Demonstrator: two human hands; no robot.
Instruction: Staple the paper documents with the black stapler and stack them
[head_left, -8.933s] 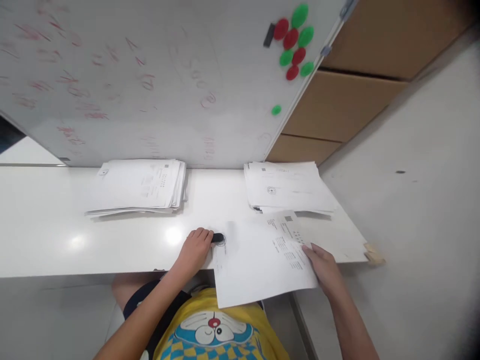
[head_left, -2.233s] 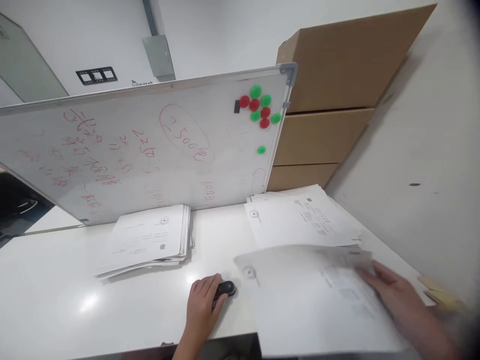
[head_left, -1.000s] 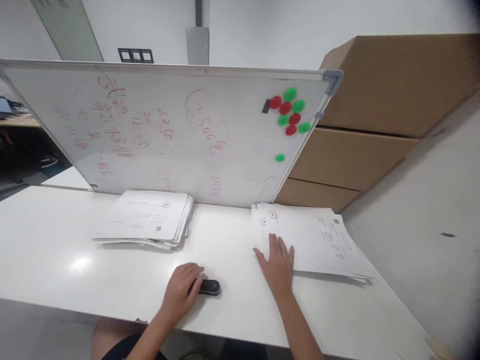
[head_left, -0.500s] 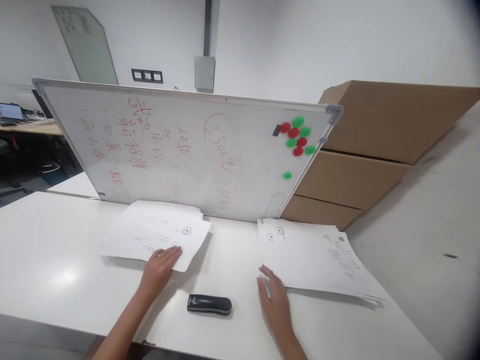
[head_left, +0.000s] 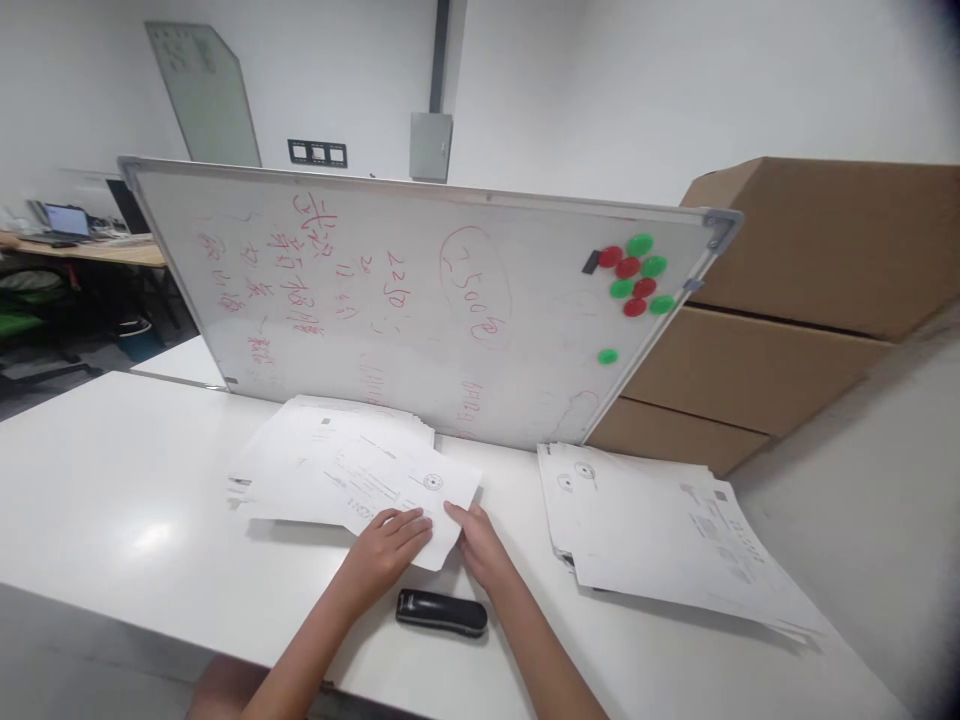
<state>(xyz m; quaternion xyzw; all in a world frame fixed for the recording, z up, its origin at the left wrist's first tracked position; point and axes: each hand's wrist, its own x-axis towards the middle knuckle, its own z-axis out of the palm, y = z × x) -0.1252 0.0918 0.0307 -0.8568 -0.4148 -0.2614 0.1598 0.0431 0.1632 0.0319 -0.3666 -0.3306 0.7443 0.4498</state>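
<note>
A printed sheet of paper (head_left: 397, 480) with a round stamp is askew on the left paper stack (head_left: 300, 450), its near right corner overhanging the stack. My left hand (head_left: 386, 550) holds the sheet's near edge, fingers laid over the top; its thumb is hidden. My right hand (head_left: 476, 540) pinches the sheet's right edge, with the thumb on top. Just in front of both hands, a black stapler (head_left: 441, 612) lies on the white table (head_left: 150, 510).
A second paper stack (head_left: 645, 530) sits to the right. Behind the stacks leans a whiteboard (head_left: 420, 360) with red writing and red and green magnets (head_left: 643, 288). Cardboard boxes (head_left: 810, 250) are piled at the right by the wall.
My right hand has moved left from the right stack and taken the sheet's edge. My left hand has moved right with the sheet, uncovering more of the left stack.
</note>
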